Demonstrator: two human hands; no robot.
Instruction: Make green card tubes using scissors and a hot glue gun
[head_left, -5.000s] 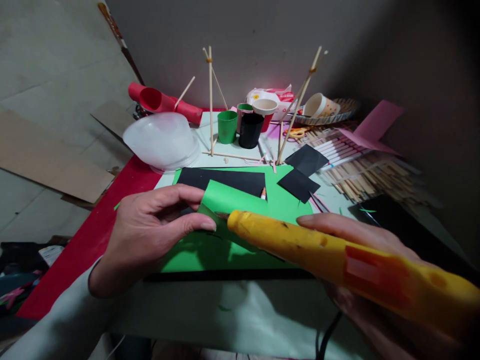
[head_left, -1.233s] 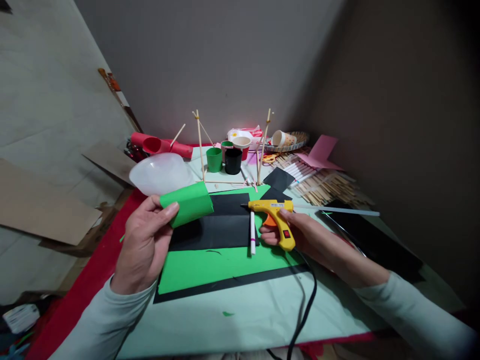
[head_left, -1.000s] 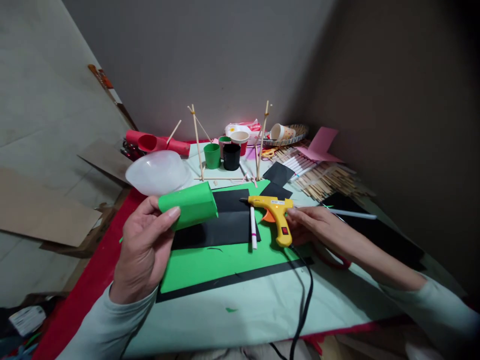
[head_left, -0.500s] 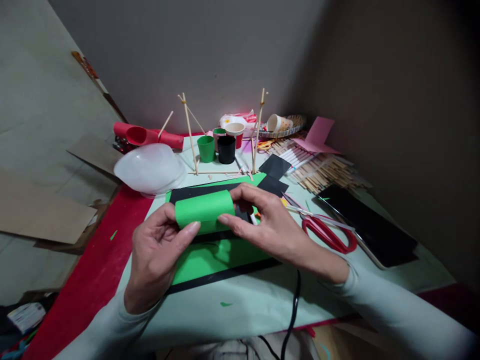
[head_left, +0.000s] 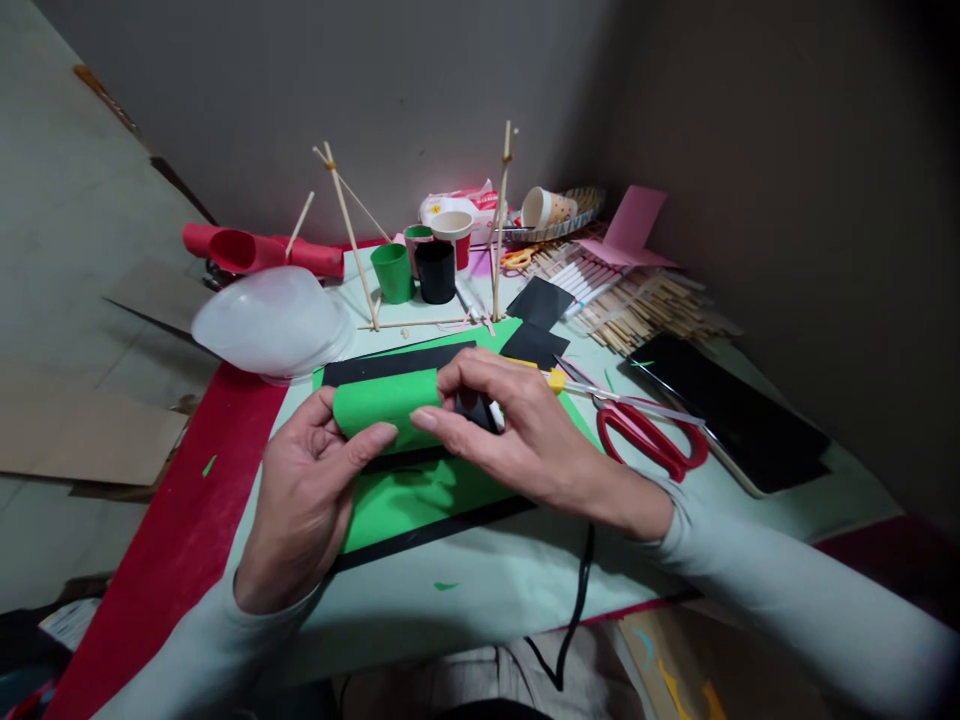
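Observation:
A strip of green paper (head_left: pixel 386 402), curled into a roll, is held between both hands above the worktop. My left hand (head_left: pixel 311 480) grips its left end, thumb in front and fingers behind. At the right end, my right hand (head_left: pixel 510 430) pinches the roll between thumb and fingers; part of those fingertips is hidden. Beneath the hands lie green paper sheets (head_left: pixel 442 500) and black paper (head_left: pixel 405 360). Red-handled scissors (head_left: pixel 649 440) rest to the right of my right hand.
Behind stand a green cup (head_left: pixel 392 273), a black cup (head_left: pixel 436 272) and a stick frame (head_left: pixel 349 235). A cloudy plastic bowl (head_left: pixel 262 320) and red tubes (head_left: pixel 255 250) are at left. Wooden sticks (head_left: pixel 652 325) and a black tablet-like slab (head_left: pixel 727 410) lie right. A black cable (head_left: pixel 581 590) hangs in front.
The view has shifted, so the scene sits higher and further left. The green roll looks somewhat flatter, and both hands still hold it.

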